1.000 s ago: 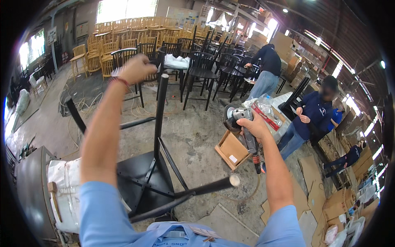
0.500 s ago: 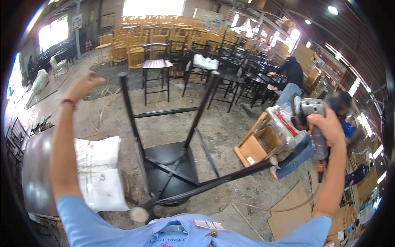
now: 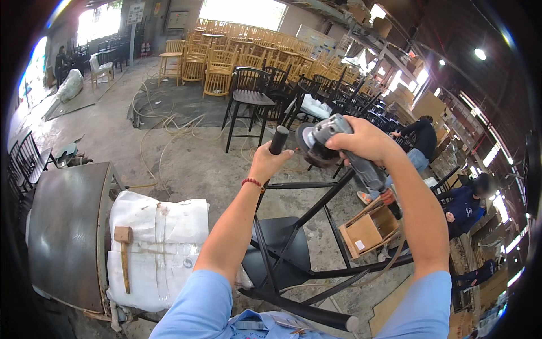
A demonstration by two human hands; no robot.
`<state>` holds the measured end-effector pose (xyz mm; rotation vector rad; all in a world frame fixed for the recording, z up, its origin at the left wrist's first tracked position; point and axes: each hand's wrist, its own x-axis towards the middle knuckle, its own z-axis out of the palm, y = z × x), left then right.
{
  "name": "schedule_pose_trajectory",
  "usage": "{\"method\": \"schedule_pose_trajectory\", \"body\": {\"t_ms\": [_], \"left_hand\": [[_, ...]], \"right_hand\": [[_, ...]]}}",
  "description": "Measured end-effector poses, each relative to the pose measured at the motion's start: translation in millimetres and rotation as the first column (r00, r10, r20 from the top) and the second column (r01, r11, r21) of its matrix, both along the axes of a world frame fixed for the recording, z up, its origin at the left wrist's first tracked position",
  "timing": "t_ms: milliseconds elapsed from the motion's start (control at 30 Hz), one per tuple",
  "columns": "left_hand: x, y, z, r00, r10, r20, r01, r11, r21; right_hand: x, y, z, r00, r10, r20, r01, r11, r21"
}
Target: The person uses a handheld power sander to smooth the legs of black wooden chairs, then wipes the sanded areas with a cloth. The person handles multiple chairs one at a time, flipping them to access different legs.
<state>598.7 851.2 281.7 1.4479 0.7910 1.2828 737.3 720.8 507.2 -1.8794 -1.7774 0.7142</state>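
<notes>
Grinder (image 3: 332,131) faces the leg's tip (image 3: 279,139) across a narrow gap.

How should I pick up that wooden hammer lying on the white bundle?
I'd take the middle of its handle, coming from above on the near side. The hammer lies flat, its slim handle pointing back toward the person and its blocky head away. The white bundle underneath probably makes reaching from below awkward.

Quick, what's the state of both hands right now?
Left hand: closed around a black chair leg.
Right hand: closed, holding a grey angle grinder.
</notes>
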Motion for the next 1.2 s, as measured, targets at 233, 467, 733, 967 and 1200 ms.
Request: {"method": "schedule_pose_trajectory", "body": {"t_ms": [233,467,733,967,1200], "left_hand": [[3,11,-5,0.978,0.207,-0.022,-0.205,0.975,0.080],[1,17,-5,0.982,0.182,-0.058,-0.182,0.983,0.007],[-1,22,-6,0.981,0.173,-0.092,-0.174,0.985,0.000],[4,8,-10,0.979,0.202,-0.038,-0.200,0.979,0.042],[-4,12,-5,0.983,0.173,-0.064,-0.173,0.985,0.012]], "right_hand": [[-26,62,-11,1.000,0.017,-0.005,-0.017,0.995,-0.098],[-24,90,-17,0.985,-0.030,0.171,0.054,0.989,-0.140],[-9,81,4,1.000,0.000,0.001,0.000,0.993,-0.120],[-20,101,-4,0.933,-0.035,0.357,0.083,0.989,-0.120],[-26,89,10,0.994,0.016,0.107,0.000,0.988,-0.154]]}}
